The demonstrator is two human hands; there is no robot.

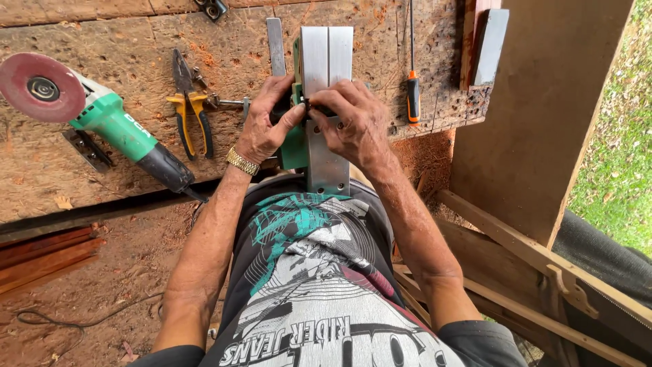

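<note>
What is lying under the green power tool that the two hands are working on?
The green power tool, sole up, lies on a rough wooden bench. A flat metal strip pokes out beside it. The left hand and right hand cover its middle, so that part is hidden.

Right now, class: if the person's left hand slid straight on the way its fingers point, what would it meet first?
The left hand points up and slightly right; it would probably first meet the flat metal bar beside the electric planer, though depth is unclear.

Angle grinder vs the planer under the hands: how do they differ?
The angle grinder lies untouched, angled across the workbench; the planer lies sole-up, lengthwise, under the left hand and right hand. The grinder carries a round red disc; the planer shows flat metal plates. Both have green bodies.
</note>
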